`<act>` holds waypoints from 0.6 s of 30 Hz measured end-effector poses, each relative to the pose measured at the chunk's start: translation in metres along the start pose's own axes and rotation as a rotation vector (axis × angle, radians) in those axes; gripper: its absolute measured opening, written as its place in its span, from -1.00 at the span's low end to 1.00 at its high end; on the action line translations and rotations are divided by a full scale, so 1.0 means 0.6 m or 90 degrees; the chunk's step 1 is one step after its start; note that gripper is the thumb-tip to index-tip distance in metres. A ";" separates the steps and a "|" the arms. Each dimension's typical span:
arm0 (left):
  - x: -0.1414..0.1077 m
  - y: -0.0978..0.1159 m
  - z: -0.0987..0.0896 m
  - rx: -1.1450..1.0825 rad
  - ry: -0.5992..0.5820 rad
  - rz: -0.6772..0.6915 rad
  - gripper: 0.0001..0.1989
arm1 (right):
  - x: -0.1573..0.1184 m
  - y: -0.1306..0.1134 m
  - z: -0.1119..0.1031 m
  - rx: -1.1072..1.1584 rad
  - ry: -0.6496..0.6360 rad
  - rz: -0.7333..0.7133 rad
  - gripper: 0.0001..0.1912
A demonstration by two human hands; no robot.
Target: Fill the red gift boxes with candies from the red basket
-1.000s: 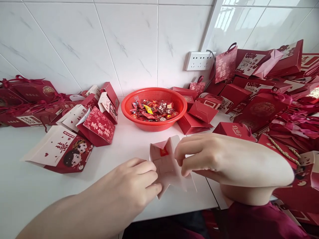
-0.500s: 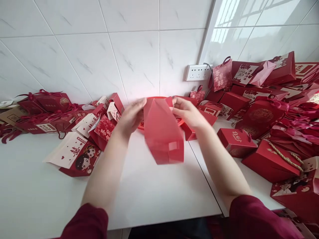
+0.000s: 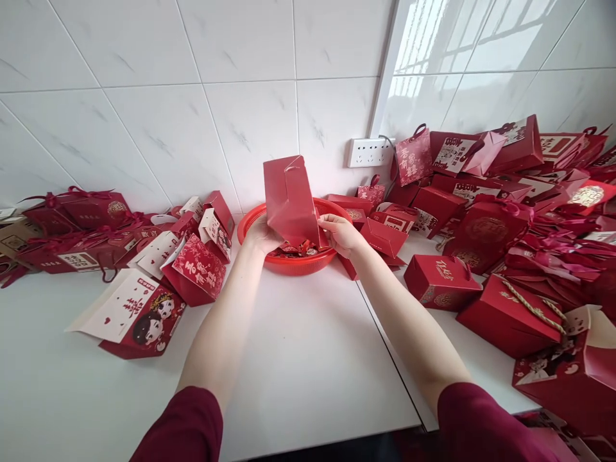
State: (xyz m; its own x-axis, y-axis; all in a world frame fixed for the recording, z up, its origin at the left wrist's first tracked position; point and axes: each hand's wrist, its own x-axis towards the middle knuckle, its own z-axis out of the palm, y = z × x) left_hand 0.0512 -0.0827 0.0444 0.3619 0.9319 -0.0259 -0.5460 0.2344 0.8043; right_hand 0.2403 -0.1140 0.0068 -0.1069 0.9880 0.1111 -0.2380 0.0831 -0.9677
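Observation:
A plain red paper gift box [image 3: 290,199] is tilted over a red plastic basket [image 3: 308,264], its bottom raised and its mouth low, just above the basket's contents. Small wrapped candies [image 3: 301,249] lie in the basket under that mouth. My left hand [image 3: 264,236] is closed on the box's lower left side, its fingers partly hidden behind it. On the other side, my right hand [image 3: 339,232] pinches the lower right edge between thumb and fingers. The inside of the box is out of sight.
Red gift boxes [image 3: 101,212] stand in a row along the wall at left, with a printed box [image 3: 139,314] in front. A large pile of red boxes [image 3: 486,224] fills the right side. A white power strip [image 3: 370,153] is on the tiled wall above the white table [image 3: 308,359].
The box has swung over, from hanging with its bottom toward me to bottom up above the basket. Both hands have lowered toward the basket, and the view has shifted slightly.

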 end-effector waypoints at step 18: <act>-0.274 -0.025 0.057 1.176 -0.398 0.278 -0.74 | -0.050 -0.071 -0.049 -0.710 0.042 -0.243 -0.83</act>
State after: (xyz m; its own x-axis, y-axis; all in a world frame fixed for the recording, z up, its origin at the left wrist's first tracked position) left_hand 0.0255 -0.2490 0.0567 0.8333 0.5325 0.1485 0.4932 -0.8374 0.2354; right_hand 0.2820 -0.1436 0.0380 -0.1542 0.8765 0.4561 0.7348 0.4103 -0.5402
